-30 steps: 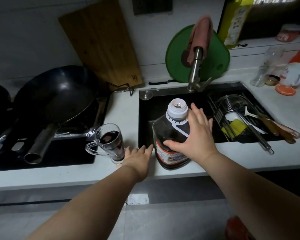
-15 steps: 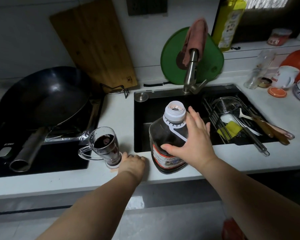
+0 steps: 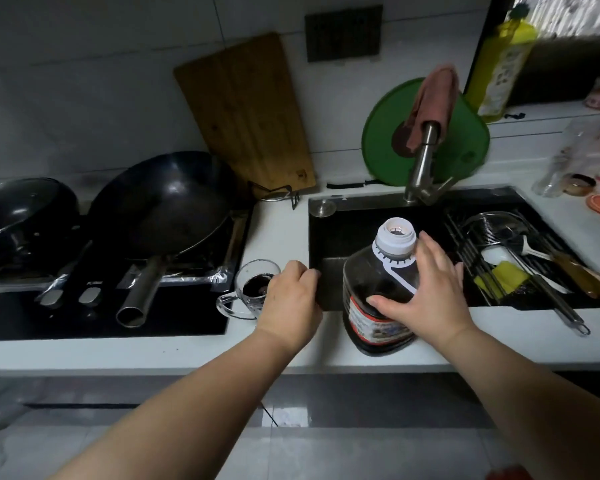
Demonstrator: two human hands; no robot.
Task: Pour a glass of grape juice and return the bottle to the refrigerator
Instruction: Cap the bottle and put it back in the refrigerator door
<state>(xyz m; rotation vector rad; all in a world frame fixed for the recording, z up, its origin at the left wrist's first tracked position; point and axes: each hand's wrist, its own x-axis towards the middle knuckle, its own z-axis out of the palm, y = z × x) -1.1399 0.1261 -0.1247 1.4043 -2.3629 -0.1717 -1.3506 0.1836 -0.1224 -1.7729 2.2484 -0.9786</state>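
Grape juice bottle point(image 3: 383, 292): a large dark bottle with a white neck collar and an uncapped mouth, standing upright on the white counter point(image 3: 187, 351) at the front lip of the black sink point(image 3: 354, 237). A red-edged label faces the viewer low on its body. The right hand point(image 3: 426, 296) lies against the bottle's right shoulder, palm to the plastic, thumb across the front just above the label and fingers point(image 3: 430, 251) spread up toward the neck; this grip is open-handed, pressed on the bottle rather than wrapped round it. The bottle's base rests on the counter.

Glass point(image 3: 253, 292): a clear handled glass holding dark juice, standing on the counter just left of the bottle, between sink and black cooktop point(image 3: 84, 320). Its handle points toward the viewer and to the left. The left hand point(image 3: 291, 303) covers the glass's right side, knuckles up and fingers curled; whether this grip closes on the glass or only rests beside it cannot be told, since the hand hides the contact.

Surroundings: a dark wok point(image 3: 167, 206) with a tubular handle sits on the cooktop, with a second dark pan point(image 3: 21, 216) at far left. A wooden cutting board point(image 3: 246, 116) leans on the tiled wall behind. Behind the sink stands a steel faucet point(image 3: 425, 161) draped with a pinkish cloth point(image 3: 430, 98), in front of a green board point(image 3: 426, 133). A rack point(image 3: 492, 251) across the sink's right half carries utensils and a yellow sponge point(image 3: 503, 275). A yellow bottle point(image 3: 499, 67) stands on the ledge at upper right.
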